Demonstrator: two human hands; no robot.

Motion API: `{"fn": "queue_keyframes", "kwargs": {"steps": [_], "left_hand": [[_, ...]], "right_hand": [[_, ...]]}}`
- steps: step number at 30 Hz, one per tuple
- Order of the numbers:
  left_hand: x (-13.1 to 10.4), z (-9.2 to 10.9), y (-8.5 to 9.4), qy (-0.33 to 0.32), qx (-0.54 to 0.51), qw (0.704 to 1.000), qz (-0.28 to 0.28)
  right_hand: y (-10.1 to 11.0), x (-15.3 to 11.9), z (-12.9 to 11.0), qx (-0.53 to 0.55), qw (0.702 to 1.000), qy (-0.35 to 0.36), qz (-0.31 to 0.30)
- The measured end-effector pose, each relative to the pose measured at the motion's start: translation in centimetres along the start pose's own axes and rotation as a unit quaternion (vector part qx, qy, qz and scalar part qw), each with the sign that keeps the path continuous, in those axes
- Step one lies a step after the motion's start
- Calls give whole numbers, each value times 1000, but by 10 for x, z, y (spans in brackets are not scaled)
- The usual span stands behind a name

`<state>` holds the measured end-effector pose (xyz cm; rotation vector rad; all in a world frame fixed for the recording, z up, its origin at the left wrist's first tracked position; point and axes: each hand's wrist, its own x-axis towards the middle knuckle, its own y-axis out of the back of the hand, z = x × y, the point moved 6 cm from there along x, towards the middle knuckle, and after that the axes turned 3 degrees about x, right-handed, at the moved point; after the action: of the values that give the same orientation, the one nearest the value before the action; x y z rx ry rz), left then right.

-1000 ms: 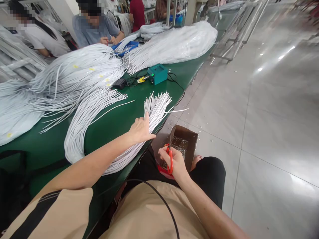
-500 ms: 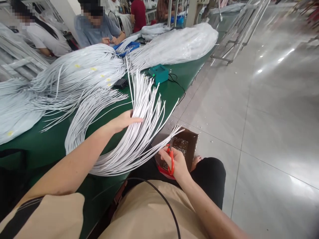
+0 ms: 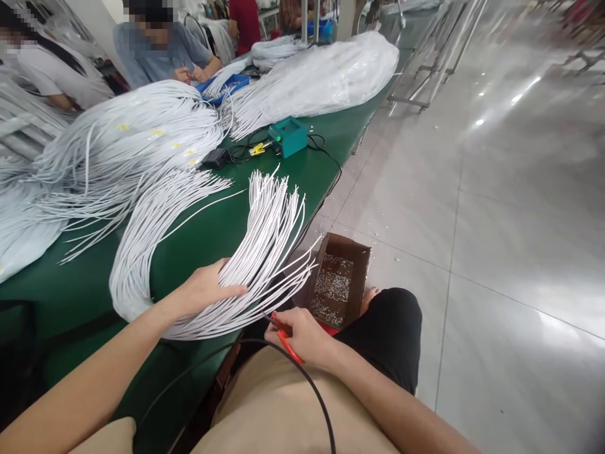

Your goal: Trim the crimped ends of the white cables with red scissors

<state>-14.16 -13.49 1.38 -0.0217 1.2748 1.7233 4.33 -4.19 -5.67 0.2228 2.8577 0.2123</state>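
My left hand [image 3: 210, 289] is wrapped round a thick bundle of white wires [image 3: 265, 233], its thumb lying across the top. The bundle curves over the edge of the green table [image 3: 189, 243], and its cut ends fan out away from me and to the right. In my right hand [image 3: 302, 334] is a red-handled cutting tool [image 3: 286, 339], held close to my body, with its tip beside the lower strands. Below the wire ends stands an open cardboard box [image 3: 335, 284] with many small pale clippings inside.
A teal device [image 3: 288, 137] with a yellow clip [image 3: 258, 149] and a black adapter [image 3: 216, 158] sit behind the bundle. Large wire bundles [image 3: 127, 139] cover the table's left and back. A person in grey-blue [image 3: 161, 53] works near a blue tray [image 3: 224, 88].
My left hand has moved down and left along the bundle, whose ends now sit lower. The right hand with the red tool has moved left and down, away from the wire tips.
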Motion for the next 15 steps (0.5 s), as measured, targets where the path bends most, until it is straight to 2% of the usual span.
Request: {"fn": "queue_keyframes", "kwargs": {"steps": [3, 5, 7, 8, 9, 10, 11, 13, 15], "left_hand": [[-9, -8, 15, 30, -114, 992, -36], [-15, -15, 23, 54, -117, 991, -30], [-18, -18, 27, 48, -42, 998, 19], [-20, -16, 28, 32, 22, 997, 64], [-22, -11, 28, 11, 89, 987, 135], [-26, -3, 25, -28, 145, 969, 199], [-30, 8, 17, -83, 177, 952, 235], [-36, 30, -11, -200, 213, 928, 233], [-40, 48, -42, -284, 278, 897, 196]], "right_hand": [[0, 4, 5, -108, 993, 44, 33], [1, 6, 11, -144, 987, 59, 46], [2, 6, 14, -156, 983, 72, 57], [3, 6, 13, -158, 982, 79, 64], [4, 6, 12, -158, 981, 84, 73], [7, 6, 11, -156, 981, 84, 84], [9, 5, 11, -149, 981, 80, 96], [16, 2, 11, -122, 983, 63, 123], [22, -4, 14, -89, 984, 43, 150]]}}
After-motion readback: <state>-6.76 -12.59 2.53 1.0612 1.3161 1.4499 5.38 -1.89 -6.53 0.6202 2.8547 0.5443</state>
